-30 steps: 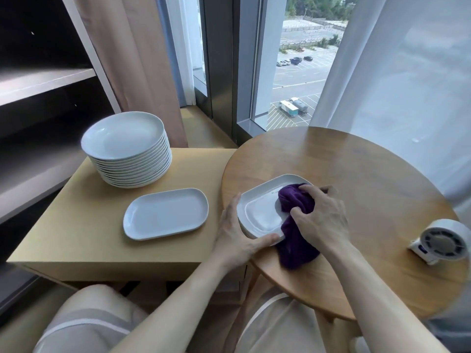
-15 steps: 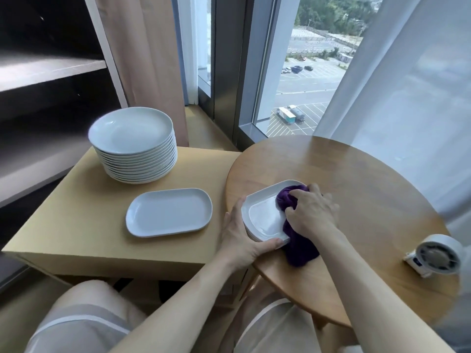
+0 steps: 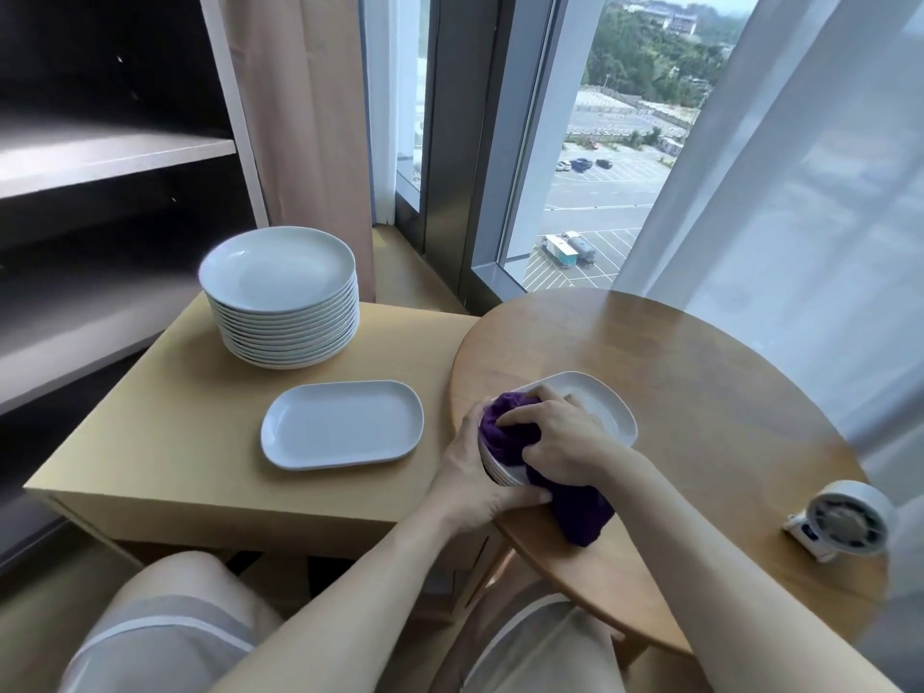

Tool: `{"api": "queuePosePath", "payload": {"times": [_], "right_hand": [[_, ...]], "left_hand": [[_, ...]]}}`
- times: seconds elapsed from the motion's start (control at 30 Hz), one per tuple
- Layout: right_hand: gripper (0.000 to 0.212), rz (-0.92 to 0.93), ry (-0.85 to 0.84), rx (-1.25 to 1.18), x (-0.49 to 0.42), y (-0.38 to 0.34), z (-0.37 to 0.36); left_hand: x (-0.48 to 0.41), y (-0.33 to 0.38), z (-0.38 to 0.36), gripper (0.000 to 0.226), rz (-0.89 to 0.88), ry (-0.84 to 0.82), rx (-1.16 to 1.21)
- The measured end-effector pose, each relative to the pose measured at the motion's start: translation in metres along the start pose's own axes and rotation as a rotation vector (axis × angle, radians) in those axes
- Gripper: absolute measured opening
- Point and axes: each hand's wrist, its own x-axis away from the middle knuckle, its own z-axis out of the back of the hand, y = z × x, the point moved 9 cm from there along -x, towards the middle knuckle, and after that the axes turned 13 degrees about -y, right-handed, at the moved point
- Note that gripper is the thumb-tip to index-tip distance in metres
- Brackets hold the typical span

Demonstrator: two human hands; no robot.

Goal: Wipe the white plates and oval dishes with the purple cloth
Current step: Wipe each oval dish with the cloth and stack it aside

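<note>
A white oval dish (image 3: 600, 412) lies at the left edge of the round wooden table (image 3: 700, 392). My left hand (image 3: 475, 472) grips the dish's near-left rim. My right hand (image 3: 555, 437) clutches the bunched purple cloth (image 3: 505, 432) and presses it onto the dish's left half; the cloth's tail hangs over the near rim onto the table. A second oval dish (image 3: 342, 425) lies flat on the pale side table (image 3: 175, 442). Behind it stands a stack of several round white plates (image 3: 282, 302).
A small white fan (image 3: 842, 525) sits near the round table's right edge. A dark shelf unit (image 3: 100, 167) stands at the left, beige and sheer curtains and a window behind. My knees are below both tables.
My right hand has slid the cloth from the dish's right half to its left half. The camera view has tilted up and shifted. My left hand keeps its grip on the rim.
</note>
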Motion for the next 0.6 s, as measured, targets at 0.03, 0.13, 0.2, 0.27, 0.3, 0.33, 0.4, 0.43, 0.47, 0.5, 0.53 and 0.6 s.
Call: {"api": "queuePosePath", "payload": {"times": [0.03,0.13,0.2,0.27,0.3,0.33,0.4,0.43,0.47,0.5,0.53,0.6], "right_hand": [[0.062,0.007,-0.029,0.011,0.003,0.002,-0.001],[0.056,0.003,-0.094,0.064,0.015,0.012,-0.004],[0.049,-0.014,-0.115,0.073,0.022,0.020,-0.004],[0.043,-0.038,-0.118,0.086,0.026,0.028,-0.001],[0.040,-0.056,-0.113,0.105,0.028,0.033,0.001],[0.037,-0.081,-0.104,0.126,0.029,0.038,0.004],[0.031,-0.166,-0.068,0.145,0.030,0.051,0.013],[0.027,-0.226,-0.039,0.143,0.030,0.060,0.019],[0.024,-0.292,-0.009,0.142,0.029,0.069,0.025],[0.023,-0.356,0.018,0.145,0.028,0.079,0.031],[0.024,-0.412,0.040,0.150,0.025,0.087,0.036],[0.028,-0.480,0.085,0.163,0.016,0.098,0.044]], "left_hand": [[0.001,-0.001,-0.001,0.130,0.009,-0.011,0.010],[0.003,-0.001,-0.001,0.137,0.043,-0.020,0.007],[0.003,-0.001,0.000,0.137,0.050,-0.015,-0.004],[0.004,0.000,0.000,0.135,0.057,-0.007,-0.022],[0.004,0.000,0.000,0.134,0.059,-0.006,-0.031],[0.004,0.000,-0.001,0.133,0.058,-0.007,-0.040],[0.003,0.000,-0.002,0.130,0.046,-0.005,-0.057],[0.002,0.000,-0.002,0.129,0.039,-0.003,-0.062],[0.001,-0.001,-0.002,0.128,0.036,0.000,-0.066],[0.001,-0.002,-0.003,0.129,0.036,0.004,-0.071],[0.001,-0.002,-0.003,0.129,0.036,0.007,-0.073],[0.001,-0.003,-0.003,0.129,0.030,0.007,-0.070]]}}
